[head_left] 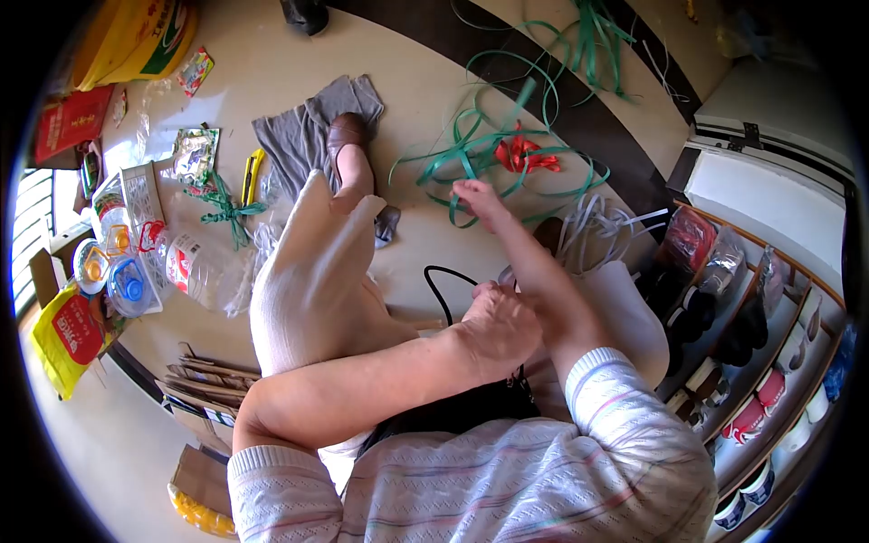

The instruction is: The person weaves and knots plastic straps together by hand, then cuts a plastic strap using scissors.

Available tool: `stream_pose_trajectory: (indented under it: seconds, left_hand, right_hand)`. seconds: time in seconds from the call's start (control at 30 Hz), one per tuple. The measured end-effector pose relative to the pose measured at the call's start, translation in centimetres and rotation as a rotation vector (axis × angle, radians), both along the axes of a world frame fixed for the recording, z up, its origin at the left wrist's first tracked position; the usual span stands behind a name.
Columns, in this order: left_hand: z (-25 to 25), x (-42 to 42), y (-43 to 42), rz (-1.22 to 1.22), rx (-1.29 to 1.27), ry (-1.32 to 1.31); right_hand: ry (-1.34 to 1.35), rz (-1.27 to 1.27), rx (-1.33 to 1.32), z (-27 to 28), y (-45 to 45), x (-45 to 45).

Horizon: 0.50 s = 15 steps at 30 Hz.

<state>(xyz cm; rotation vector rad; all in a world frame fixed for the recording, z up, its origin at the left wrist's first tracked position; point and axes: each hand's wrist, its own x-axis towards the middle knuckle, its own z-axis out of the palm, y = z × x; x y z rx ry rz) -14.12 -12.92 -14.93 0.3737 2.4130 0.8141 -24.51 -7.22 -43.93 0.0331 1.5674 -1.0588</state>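
Observation:
My left hand [502, 326] is closed in front of my waist, its fingers curled away from view; what it holds is hidden. A black looped cord [438, 273] curves out beside it. My right hand [480, 201] is stretched further forward with fingers bent together at the edge of a tangle of green straps [466, 158]; I cannot make out what is between them. A red ribbon bunch [527, 154] lies among the straps on the floor. White strips [602, 226] lie right of my right forearm.
A grey cloth [308, 122] lies under a brown shoe [347, 134]. To the left are a yellow cutter [253, 176], a tied green strap bundle [228, 210], a clear plastic bottle [195, 267] and a yellow bucket [136, 41]. A shoe rack [769, 353] stands at the right.

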Motion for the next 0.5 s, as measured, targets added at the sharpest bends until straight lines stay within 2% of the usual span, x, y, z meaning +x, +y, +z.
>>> stream_pose_trajectory:
  seconds: [0.13,0.23,0.33,0.37,0.47,0.5]
  left_hand:
    - [-0.4,-0.6,-0.1,0.051,-0.05,-0.035]
    - [-1.1,-1.3,-0.6,0.116,-0.037,0.011]
    - [-0.6,-2.8,-1.8,0.15,-0.037,0.005]
    - [0.2,-3.7,-2.5,0.089,-0.057,-0.066]
    - [-1.0,-4.2,-1.8,0.224,-0.092,0.166]
    - [-0.4,-4.7,-1.7,0.339,-0.086,0.224]
  right_hand:
    - [-0.038,-0.434,-0.26,5.5,0.6,-4.5]
    - [-0.054,-0.572,-0.278,11.4,1.7,-10.4]
    - [0.044,-0.506,-0.4,20.4,1.6,-13.9]
    - [0.103,-0.436,-0.483,23.7,1.5,-14.3]
    - [0.303,-0.292,-0.726,34.1,1.4,-13.8]
    - [0.357,-0.25,-0.754,36.4,1.3,-13.8]
